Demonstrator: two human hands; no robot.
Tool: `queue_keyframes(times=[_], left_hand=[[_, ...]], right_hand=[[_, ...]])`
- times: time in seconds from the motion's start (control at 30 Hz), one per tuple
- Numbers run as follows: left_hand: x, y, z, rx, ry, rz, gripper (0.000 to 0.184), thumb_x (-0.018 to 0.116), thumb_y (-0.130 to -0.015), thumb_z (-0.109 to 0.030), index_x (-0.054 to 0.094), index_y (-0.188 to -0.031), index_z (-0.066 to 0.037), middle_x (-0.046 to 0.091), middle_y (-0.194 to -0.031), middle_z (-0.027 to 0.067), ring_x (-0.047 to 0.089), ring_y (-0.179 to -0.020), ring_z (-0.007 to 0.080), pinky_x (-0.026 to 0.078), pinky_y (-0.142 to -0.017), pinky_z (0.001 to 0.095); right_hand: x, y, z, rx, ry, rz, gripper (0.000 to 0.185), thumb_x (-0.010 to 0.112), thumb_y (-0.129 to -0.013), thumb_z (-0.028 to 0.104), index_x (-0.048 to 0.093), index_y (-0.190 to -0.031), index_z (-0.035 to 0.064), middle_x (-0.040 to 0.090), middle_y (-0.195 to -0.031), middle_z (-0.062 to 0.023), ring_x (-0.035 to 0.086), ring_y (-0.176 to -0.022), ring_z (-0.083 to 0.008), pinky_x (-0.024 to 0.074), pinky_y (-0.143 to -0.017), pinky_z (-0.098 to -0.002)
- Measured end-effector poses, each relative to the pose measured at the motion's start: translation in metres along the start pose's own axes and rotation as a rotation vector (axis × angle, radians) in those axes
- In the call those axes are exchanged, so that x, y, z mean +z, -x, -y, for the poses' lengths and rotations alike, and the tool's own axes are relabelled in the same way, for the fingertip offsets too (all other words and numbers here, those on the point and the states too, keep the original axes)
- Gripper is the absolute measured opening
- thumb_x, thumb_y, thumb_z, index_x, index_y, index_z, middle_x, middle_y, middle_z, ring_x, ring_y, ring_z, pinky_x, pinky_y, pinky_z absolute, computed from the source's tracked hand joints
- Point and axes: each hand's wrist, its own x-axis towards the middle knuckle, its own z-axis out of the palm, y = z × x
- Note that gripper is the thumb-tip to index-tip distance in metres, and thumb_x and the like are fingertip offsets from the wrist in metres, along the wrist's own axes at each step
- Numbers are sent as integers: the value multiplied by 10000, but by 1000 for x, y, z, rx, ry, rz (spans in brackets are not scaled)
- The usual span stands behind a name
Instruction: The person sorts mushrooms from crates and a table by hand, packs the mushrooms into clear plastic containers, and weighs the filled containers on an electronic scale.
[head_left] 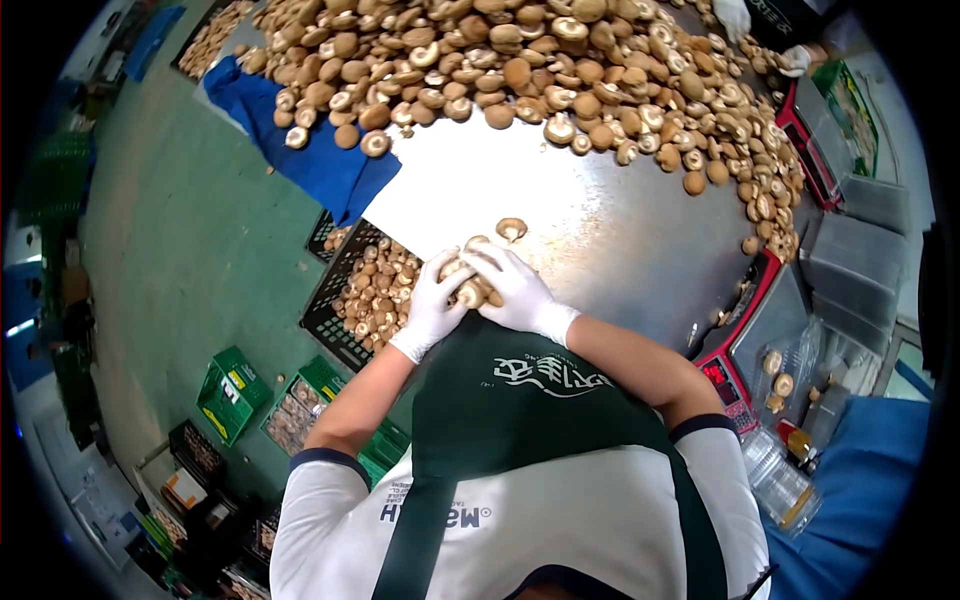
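Note:
My left hand [436, 303] and my right hand [518, 292], both in white gloves, are curved around a small cluster of brown mushrooms [470, 293] at the table's near edge. The fingers of both hands meet over the top of the cluster. A single mushroom [511, 229] lies on the metal table [640, 230] just beyond my right hand. A large heap of mushrooms [510, 75] covers the far part of the table.
A black crate of mushrooms [372, 290] stands below left. Blue cloth [270, 125] hangs over the table's left edge. Red scales [735, 375] are at the right, one with mushrooms in a clear tray. A co-worker's gloved hands [733, 17] are at the far right.

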Motion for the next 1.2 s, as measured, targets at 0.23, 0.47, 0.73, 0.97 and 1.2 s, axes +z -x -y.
queue_keyframes(times=[0.23,0.47,0.73,0.97,1.2], left_hand=[[-49,82,3,-490,-108,-100,635,706,-709,25,535,-1305,-114,355,-1458,218,399,-1326,414,384,-1085,456],[-54,86,-1,-507,-255,-169,757,758,-754,-134,422,-1430,-91,293,-1485,254,323,-1346,434,295,-1116,493],[-6,-92,-3,-147,-63,-154,598,670,-765,-90,511,-1336,-10,535,-1297,252,493,-1211,409,400,-1048,435],[-27,-56,-18,-345,-13,63,421,616,-806,-66,593,-1227,-58,599,-1142,180,570,-1087,354,474,-953,399],[-64,24,3,-488,-119,-52,509,667,-833,-63,525,-1321,-33,553,-1251,195,534,-1158,358,419,-1018,423]], right_hand=[[31,-40,43,-421,-90,384,617,671,-800,189,483,-1385,125,514,-1351,-141,541,-1197,-336,448,-1014,-425],[-21,-63,-8,56,307,-234,586,723,-778,268,559,-1317,105,553,-1268,-143,524,-1137,-348,438,-978,-435],[-13,-61,-20,346,236,-106,608,697,-811,207,499,-1376,97,538,-1247,-136,483,-1138,-333,426,-1004,-401],[9,-53,19,273,-58,153,473,652,-794,164,549,-1231,18,534,-1259,-203,528,-1123,-374,430,-1013,-439],[20,-47,21,112,-283,240,470,603,-883,268,572,-1281,20,571,-1292,-174,526,-1214,-333,406,-1063,-401]])
